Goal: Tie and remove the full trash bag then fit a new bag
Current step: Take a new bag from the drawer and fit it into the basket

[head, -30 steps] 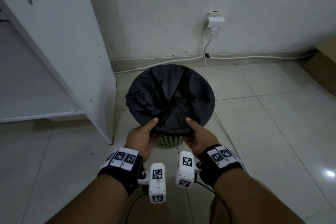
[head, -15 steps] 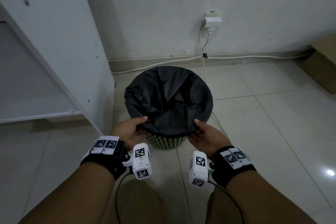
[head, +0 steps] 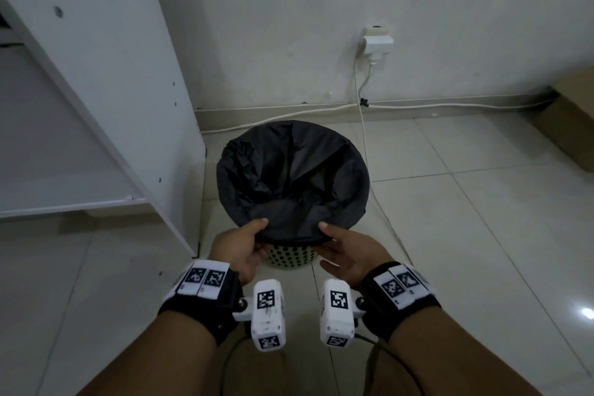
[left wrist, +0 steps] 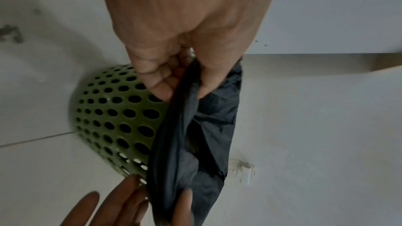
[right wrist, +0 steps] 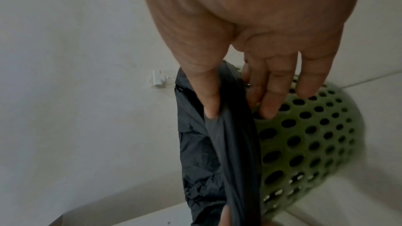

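Head view: a green bin (head: 291,259) with round holes stands on the floor, lined with a black bag (head: 291,177) whose edge is folded over the rim.
Bag contents: dark crumpled folds only; what lies inside cannot be told.
Left hand (head: 239,246): at 7 o'clock on the rim, thumb on top and fingers curled beneath, pinching the bag edge.
Right hand (head: 348,251): at 5 o'clock on the rim, thumb pressing the bag edge from above; the right wrist view shows its fingers (right wrist: 272,95) straight against the bin wall.
Cabinet (head: 106,83): white, at 9 o'clock, just beside the bin.
Socket (head: 377,43): on the wall at 1 o'clock, its cable (head: 363,125) running down past the bin.
Box (head: 572,112): brown, at 3 o'clock, well apart.
Floor (head: 466,235): pale glossy tiles meeting a white wall.
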A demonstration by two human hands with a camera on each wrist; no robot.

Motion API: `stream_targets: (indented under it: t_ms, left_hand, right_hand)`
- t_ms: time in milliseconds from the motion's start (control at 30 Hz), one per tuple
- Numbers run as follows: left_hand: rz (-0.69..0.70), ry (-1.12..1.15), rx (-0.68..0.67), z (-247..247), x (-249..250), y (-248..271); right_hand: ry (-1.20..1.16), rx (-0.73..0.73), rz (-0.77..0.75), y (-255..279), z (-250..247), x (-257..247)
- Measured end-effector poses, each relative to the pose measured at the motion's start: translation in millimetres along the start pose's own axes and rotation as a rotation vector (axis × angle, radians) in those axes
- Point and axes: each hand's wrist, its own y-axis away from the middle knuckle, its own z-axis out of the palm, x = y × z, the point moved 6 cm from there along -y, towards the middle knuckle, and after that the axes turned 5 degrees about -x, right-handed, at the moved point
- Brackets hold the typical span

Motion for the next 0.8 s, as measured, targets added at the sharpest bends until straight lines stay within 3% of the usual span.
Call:
stream_targets:
  t_ms: [133, 367, 467, 633, 800]
  left_hand:
    - [-0.04, -0.111, -0.022, -8, 28, -6]
    - [0.097, -0.051, -0.046, -11, 31, 4]
    - [0.108, -0.023, -0.085, 0, 6, 14]
    - [0.083, 0.093, -0.019, 1, -6, 14]
    - [0.011, -0.026, -0.098, -7, 18, 15]
  right_hand:
    - [-0.11, 0.043, -0.069, -2, -17, -21]
    - [-0.278, -0.041, -0.007, -4, 4, -10]
    - [-0.238, -0.06, 0.01, -5, 17, 4]
    - [-0.137, -0.105, 0.035, 0, 24, 13]
    - [-0.126, 0.031, -0.088, -8, -6, -9]
